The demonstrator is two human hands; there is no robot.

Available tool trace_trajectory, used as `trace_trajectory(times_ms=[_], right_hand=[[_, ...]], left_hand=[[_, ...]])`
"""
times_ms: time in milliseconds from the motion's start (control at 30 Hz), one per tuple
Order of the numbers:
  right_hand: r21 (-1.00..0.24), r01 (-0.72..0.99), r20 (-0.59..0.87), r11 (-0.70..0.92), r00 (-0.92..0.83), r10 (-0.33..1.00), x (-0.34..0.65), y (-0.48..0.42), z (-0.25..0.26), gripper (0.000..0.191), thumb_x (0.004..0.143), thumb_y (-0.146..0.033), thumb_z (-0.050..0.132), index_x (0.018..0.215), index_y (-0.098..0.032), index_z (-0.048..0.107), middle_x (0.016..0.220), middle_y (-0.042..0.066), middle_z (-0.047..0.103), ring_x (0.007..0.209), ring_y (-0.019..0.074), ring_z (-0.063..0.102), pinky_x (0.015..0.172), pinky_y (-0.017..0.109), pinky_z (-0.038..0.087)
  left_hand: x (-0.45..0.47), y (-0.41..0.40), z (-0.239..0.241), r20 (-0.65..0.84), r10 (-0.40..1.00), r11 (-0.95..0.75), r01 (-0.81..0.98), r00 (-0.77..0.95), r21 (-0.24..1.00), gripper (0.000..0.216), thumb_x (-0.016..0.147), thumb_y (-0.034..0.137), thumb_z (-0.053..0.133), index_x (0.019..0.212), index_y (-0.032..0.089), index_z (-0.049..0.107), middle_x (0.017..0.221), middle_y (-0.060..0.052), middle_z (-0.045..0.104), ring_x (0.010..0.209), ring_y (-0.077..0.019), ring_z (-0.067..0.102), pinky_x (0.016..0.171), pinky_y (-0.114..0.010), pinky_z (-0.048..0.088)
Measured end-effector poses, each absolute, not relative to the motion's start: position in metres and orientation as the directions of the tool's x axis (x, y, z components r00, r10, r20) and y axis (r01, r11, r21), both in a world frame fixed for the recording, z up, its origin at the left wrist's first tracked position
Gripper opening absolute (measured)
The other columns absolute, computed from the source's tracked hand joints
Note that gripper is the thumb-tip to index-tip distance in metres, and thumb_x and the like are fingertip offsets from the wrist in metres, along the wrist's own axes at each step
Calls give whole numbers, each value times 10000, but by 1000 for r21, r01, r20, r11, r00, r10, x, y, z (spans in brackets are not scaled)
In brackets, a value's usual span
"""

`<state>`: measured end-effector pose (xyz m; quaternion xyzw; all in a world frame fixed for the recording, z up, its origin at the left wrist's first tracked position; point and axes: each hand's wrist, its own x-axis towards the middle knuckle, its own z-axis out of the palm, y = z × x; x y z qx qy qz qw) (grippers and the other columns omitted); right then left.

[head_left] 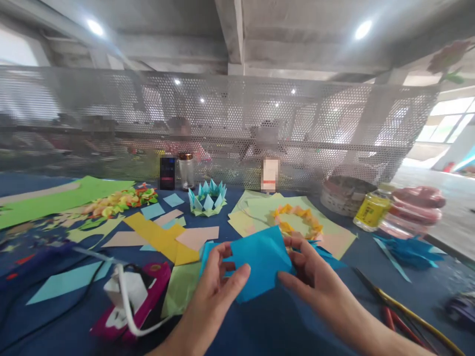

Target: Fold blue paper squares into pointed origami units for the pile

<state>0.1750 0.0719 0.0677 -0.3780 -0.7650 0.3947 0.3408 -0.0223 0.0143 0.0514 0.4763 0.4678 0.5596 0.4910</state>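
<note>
A folded blue paper sheet (260, 259) is held up in front of me over the dark blue table (282, 326). My left hand (215, 291) pinches its left edge, thumb on the front and fingers behind. My right hand (311, 274) grips its right edge the same way. Just beyond the sheet lies an orange and yellow paper ring (299, 220) on pale yellow sheets (260, 207).
A pink device with a white plug and cable (129, 301) lies at front left. Coloured paper pieces (159, 237), a light blue paper crown (208, 198), a jar (185, 170), a basket (345, 195), a yellow bottle (371, 210) and scissors (401, 311) are spread about. A perforated metal screen (237, 128) stands behind.
</note>
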Motion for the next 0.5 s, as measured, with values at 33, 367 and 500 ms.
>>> trace_trajectory(times_ms=[33,367,500], right_hand=[[-877,293,201,381,-497,844,179,65,64,394,924,-382,568,1262,-232,432,874,22,689,751,190,660,652,305,525],[-877,337,113,342,-549,828,207,61,55,426,937,-358,545,1310,-268,359,751,-52,583,684,149,572,641,261,472],[-840,418,88,347,-525,846,208,57,50,468,883,-195,531,1311,-256,350,656,-96,521,625,129,572,629,234,474]], left_hand=[[-21,15,53,32,999,-28,-153,25,988,539,851,561,626,1223,195,493,1108,-100,671,956,-242,660,852,-362,518],[-16,13,41,-148,945,190,-120,291,975,435,748,485,789,1065,195,726,947,-45,760,872,-234,698,817,-340,552],[-14,13,40,-191,907,231,-65,376,971,425,789,493,750,1091,195,724,929,-50,765,864,-244,708,821,-359,559]])
